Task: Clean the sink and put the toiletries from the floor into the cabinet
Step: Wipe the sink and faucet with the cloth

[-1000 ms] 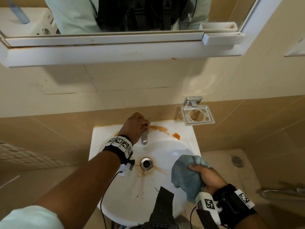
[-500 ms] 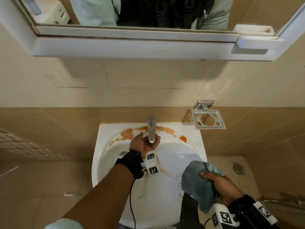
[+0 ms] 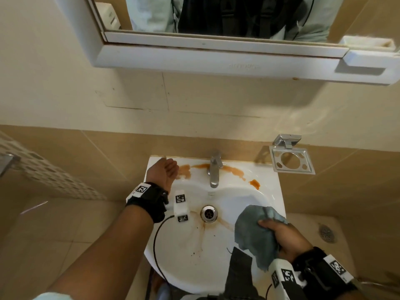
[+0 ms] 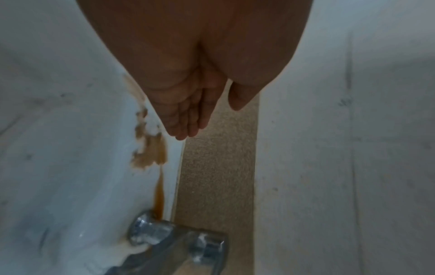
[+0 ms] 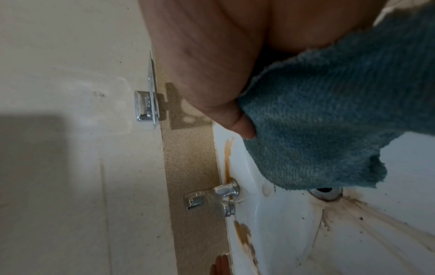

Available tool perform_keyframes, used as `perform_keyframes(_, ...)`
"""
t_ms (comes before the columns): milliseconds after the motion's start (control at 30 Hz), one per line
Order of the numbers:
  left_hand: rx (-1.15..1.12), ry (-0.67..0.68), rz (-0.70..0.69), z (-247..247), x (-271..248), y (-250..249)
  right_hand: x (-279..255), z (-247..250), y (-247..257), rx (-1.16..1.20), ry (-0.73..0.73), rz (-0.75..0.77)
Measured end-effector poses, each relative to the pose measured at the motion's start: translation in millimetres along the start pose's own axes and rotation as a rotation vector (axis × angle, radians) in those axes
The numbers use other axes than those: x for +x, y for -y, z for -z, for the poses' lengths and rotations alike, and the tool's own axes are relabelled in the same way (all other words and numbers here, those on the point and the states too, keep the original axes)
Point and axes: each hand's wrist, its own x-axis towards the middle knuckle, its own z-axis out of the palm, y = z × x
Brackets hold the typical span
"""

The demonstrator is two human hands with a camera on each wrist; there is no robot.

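Note:
A white sink (image 3: pixel 268 191) carries orange-brown stains (image 3: pixel 186 169) along its back ledge and brown streaks around the drain (image 3: pixel 209 213). The chrome tap (image 3: pixel 214 169) stands at the middle of the ledge. My left hand (image 3: pixel 166 171) hovers palm up, fingers straight and together, over the sink's back left corner beside the stain (image 4: pixel 150 150), holding nothing. My right hand (image 3: pixel 285 237) grips a crumpled blue-grey cloth (image 3: pixel 255 232) over the sink's right rim; in the right wrist view the cloth (image 5: pixel 329 121) hangs above the drain (image 5: pixel 326 192).
A white mirror cabinet (image 3: pixel 216 59) hangs on the wall above the sink. A chrome holder (image 3: pixel 292 162) is fixed to the tiled wall at the right. A floor drain (image 3: pixel 326 232) lies at the right, and a perforated white panel (image 3: pixel 43 172) at the left.
My left hand left the tap and moved left to the sink's back left corner, turning palm up. My right hand kept holding the cloth near the sink's right rim.

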Motion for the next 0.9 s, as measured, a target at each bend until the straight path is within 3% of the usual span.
perform_keyframes(67, 0.305, 0.027, -0.18, -7, -9, 4, 4, -2, -1, -0.007, -0.001, -0.006)
perform_keyframes(133, 0.762, 0.111, -0.474, -19, -19, 9, 7, -2, -3, -0.015, 0.002, -0.013)
perform_keyframes(200, 1.113, 0.297, -0.726, -37, -27, 15, 9, -1, -5, -0.015, 0.009, -0.029)
perform_keyframes(300, 1.499, 0.619, -0.784, -61, -24, 25, 7, 2, -6, 0.001, -0.015, -0.044)
perform_keyframes(367, 1.742, 0.649, -0.815, -67, -18, 29, 5, 6, -8, 0.002, -0.036, -0.038)
perform_keyframes(467, 2.04, 0.574, -1.011, -69, -19, 28, -3, 12, -5, -0.001, -0.042, -0.03)
perform_keyframes(567, 2.137, 0.583, -1.158, -68, -23, 20, -11, 18, -1, 0.016, -0.028, -0.041)
perform_keyframes(667, 2.125, 0.602, -1.217, -58, -19, 15, -16, 28, 9, -0.01, -0.063, -0.02)
perform_keyframes(800, 2.074, 0.576, -1.115, -42, -19, 25, -16, 39, 30, -0.049, -0.159, 0.049)
perform_keyframes(900, 1.962, 0.542, -1.051, -29, -29, 40, 11, 38, 44, -0.335, -0.242, 0.2)
